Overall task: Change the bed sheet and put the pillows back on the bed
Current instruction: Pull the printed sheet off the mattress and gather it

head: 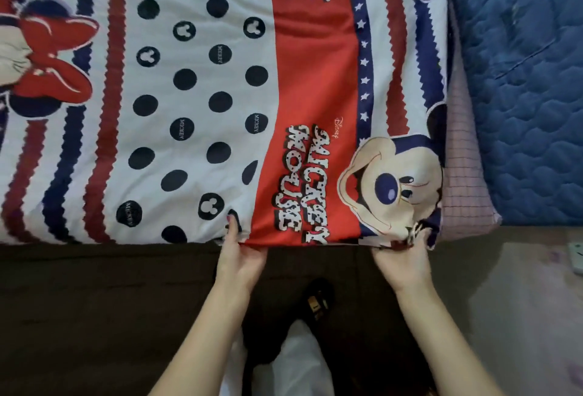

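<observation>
Left hand (238, 255) and right hand (402, 261) both pinched our bed sheet (202, 86) edge | blue quilt (530, 86), checked pink cloth (463, 181) alongside | fingertips hidden under hem

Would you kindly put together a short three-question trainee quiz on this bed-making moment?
1. True or false: both hands are holding the near edge of the cartoon bed sheet.
2. Which hand grips the bunched sheet corner? A) left hand B) right hand C) neither
3. Fill in: right of the sheet, a pink checked layer shows, and beyond it a quilted ____ cover.

Key
1. True: the left hand's thumb lies on top of the edge, and the right hand pinches the gathered corner.
2. B
3. blue
</observation>
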